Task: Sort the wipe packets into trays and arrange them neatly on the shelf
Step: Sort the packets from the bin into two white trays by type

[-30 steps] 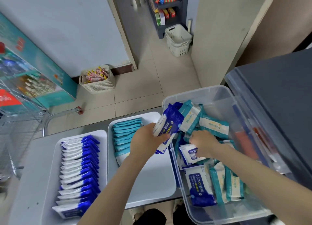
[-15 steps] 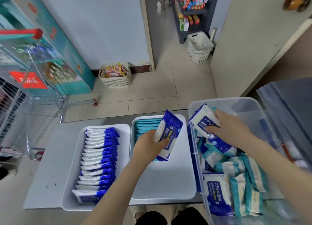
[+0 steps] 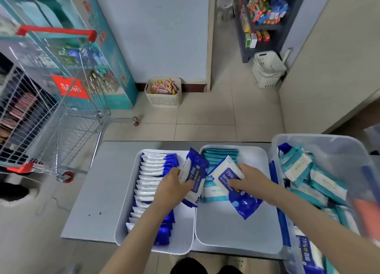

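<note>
My left hand point(image 3: 171, 186) grips a blue alcohol wipe packet point(image 3: 195, 175) over the gap between the two white trays. My right hand point(image 3: 249, 180) holds a second blue packet point(image 3: 236, 188) above the right tray point(image 3: 236, 232), which carries a row of teal packets point(image 3: 221, 155) at its far end. The left tray point(image 3: 123, 218) holds a long row of several blue packets point(image 3: 152, 181). A clear plastic bin point(image 3: 320, 146) at the right contains a loose pile of teal and blue packets point(image 3: 308, 177).
The trays sit on a grey table point(image 3: 98, 191). A wire shopping cart point(image 3: 61, 109) stands to the left. On the floor beyond are a beige basket of snacks point(image 3: 163, 92) and a white basket point(image 3: 267, 68) below a stocked dark shelf point(image 3: 261, 27).
My right hand lifted a blue packet out of the bin and carried it left over the right tray. My left hand moved its packet left toward the blue tray. The view swung left.
</note>
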